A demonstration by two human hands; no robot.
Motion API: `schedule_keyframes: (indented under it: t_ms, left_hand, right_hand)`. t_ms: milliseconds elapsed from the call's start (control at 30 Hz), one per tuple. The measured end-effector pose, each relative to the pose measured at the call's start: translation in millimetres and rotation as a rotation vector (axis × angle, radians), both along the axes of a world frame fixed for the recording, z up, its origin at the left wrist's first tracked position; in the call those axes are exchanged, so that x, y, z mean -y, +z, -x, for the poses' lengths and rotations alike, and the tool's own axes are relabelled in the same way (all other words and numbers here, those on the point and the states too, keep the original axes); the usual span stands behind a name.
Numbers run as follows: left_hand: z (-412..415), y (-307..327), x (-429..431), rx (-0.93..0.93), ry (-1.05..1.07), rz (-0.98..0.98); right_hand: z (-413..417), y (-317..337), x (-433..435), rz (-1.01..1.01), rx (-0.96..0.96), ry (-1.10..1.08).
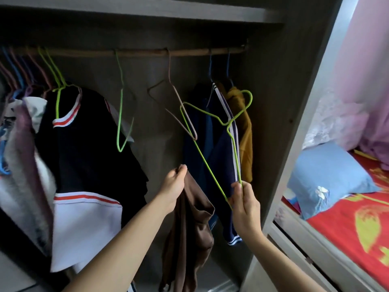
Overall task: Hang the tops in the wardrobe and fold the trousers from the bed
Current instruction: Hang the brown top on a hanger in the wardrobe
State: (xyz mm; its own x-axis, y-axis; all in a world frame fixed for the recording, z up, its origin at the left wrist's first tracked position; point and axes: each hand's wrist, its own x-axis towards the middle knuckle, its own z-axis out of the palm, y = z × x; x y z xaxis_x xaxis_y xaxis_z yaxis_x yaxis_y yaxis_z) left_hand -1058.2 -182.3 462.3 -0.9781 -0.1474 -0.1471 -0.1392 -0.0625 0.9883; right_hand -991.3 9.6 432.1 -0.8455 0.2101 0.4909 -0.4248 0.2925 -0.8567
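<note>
- wardrobe rail (147,53): tops on hangers (84,133) packed left; bare green hanger (120,110) and bare brown hanger (178,98) mid; navy top (212,144), mustard top (245,140) right.
- bed (336,226), right side: blue pillow (324,178) on red sheet.

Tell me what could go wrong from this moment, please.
1. The green wire hanger in the right hand crosses the empty brown wire hanger on the wooden rod; they may hook together.
2. The left hand only pinches the brown fabric garment; it may slip.
</note>
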Motion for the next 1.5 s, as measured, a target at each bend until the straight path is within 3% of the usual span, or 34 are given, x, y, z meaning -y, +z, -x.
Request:
schedule_keyframes:
  t_ms: [200,367,533,633,800,967,1067,1167,1367,1433,1500]
  left_hand:
    - [17,6,-54,-0.013,-0.050,-0.112]
    - [20,6,-84,-0.114,-0.127,0.031]
    - [2,2,-99,-0.151,-0.401,0.300]
    - [-10,6,-100,-0.131,-0.482,0.329]
    - [-21,12,-97,-0.174,-0.361,0.374]
    - [-32,20,-95,-0.240,-0.404,0.385]
    - [-35,18,-95,-0.258,-0.442,0.404]
    - [-31,9,-86,-0.287,-0.409,0.481]
    - [-19,-16,-39,-0.404,-0.063,1.134]
    - [-18,-24,-27,-0.363,-0.020,1.139]
    - [-19,-26,-26,-0.249,-0.028,0.944]
  right_hand:
    - [-29,-34,-60,-0.057,0.044,-0.049]
    - [-36,-31,-90,-0.149,0.128,0.040]
    - [-26,6,-92,0.159,0.153,0.138]
    - [-20,26,-93,0.353,0.200,0.148]
    - [-16,13,-94,0.162,0.135,0.023]
    - [-9,-4,-84,-0.140,0.331,0.121]
    - [-1,-7,-75,-0.145,0.424,0.203]
    - [2,-7,-74,-0.132,0.394,0.117]
    - [-1,6,-90,-0.118,0.326,0.039]
    - [-1,7,-91,-0.130,0.332,0.056]
    - [-1,5,-89,-0.132,0.344,0.101]
